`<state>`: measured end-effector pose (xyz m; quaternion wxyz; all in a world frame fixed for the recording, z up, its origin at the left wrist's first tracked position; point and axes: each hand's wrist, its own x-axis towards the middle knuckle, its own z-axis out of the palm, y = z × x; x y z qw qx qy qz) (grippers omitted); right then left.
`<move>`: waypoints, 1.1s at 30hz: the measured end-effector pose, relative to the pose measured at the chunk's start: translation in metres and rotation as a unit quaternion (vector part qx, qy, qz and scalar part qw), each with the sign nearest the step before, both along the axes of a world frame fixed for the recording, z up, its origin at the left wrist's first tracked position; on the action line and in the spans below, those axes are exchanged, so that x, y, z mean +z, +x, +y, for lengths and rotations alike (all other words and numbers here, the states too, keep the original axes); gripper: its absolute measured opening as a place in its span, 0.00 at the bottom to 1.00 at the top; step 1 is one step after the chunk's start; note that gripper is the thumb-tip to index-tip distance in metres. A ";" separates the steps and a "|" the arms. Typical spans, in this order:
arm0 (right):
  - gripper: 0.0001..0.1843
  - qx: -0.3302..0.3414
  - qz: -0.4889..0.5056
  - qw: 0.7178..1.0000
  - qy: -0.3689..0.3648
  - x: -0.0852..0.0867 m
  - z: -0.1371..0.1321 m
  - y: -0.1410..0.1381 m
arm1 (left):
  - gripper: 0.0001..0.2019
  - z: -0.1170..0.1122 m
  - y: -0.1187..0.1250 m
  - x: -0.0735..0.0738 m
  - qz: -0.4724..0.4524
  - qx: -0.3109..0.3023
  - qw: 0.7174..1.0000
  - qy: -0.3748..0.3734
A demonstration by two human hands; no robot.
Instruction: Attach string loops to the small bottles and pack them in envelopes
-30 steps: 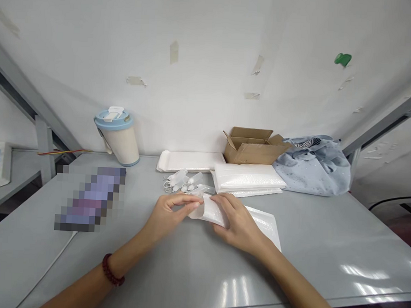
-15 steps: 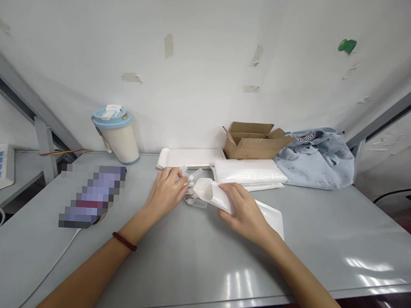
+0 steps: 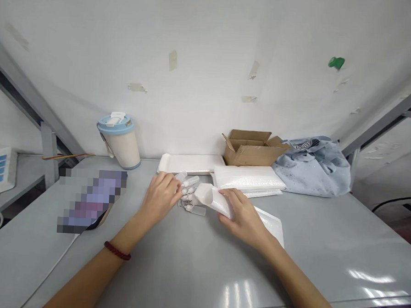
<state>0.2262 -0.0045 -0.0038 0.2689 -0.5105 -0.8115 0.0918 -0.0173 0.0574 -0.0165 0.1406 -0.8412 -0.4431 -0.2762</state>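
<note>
In my right hand point(image 3: 240, 215) is a white bubble mailer point(image 3: 220, 201). Its mouth is held open toward the left, and its far end point(image 3: 270, 224) lies past my wrist on the table. Just left of that mouth sits a small pile of clear plastic vials point(image 3: 189, 192) with metal rings among them. My left hand point(image 3: 160, 193) is at the pile's left edge, fingers curled and thumb drawn in close. Whatever is between those fingertips is hidden from me.
Behind the pile lies a white flat package point(image 3: 194, 161). More bubble mailers point(image 3: 248, 178) are stacked before an open cardboard box point(image 3: 255, 152). A light blue bag point(image 3: 315, 171) sits at right. Leftward are a tumbler point(image 3: 121, 142) and a blurred-out phone point(image 3: 94, 201) with a white cable.
My left hand has drawn slightly left, uncovering more of the vials and rings. My right hand keeps hold of the mailer in nearly the same place. The view has tilted up a little.
</note>
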 end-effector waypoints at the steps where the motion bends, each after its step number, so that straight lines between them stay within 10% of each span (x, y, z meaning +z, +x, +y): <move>1: 0.25 -0.002 0.001 1.000 -0.003 0.000 0.000 0.000 | 0.08 -0.002 -0.004 0.003 -0.037 -0.002 0.999 -0.009; 5: 0.24 -0.004 0.002 1.000 -0.011 0.001 0.000 0.000 | 0.08 -0.011 -0.017 0.023 -0.231 -0.008 0.969 -0.084; 11: 0.25 0.011 0.008 1.000 -0.020 0.001 -0.002 -0.002 | 0.08 -0.019 -0.022 0.043 -0.158 -0.107 0.975 -0.117; 17: 0.29 0.039 0.021 0.998 -0.042 0.002 -0.008 -0.008 | 0.10 -0.027 -0.001 0.023 -0.167 -0.154 0.964 -0.137; 24: 0.30 0.051 0.027 0.998 -0.040 0.001 -0.010 -0.009 | 0.09 -0.039 0.014 0.014 -0.303 -0.165 0.891 -0.297; 28: 0.27 0.022 0.041 0.999 -0.022 0.003 -0.005 -0.001 | 0.08 -0.027 0.002 0.013 -0.301 -0.047 0.923 -0.234; 33: 0.25 -0.001 0.058 0.998 0.002 0.005 -0.002 0.006 | 0.07 -0.016 -0.003 -0.003 -0.155 -0.057 0.958 -0.234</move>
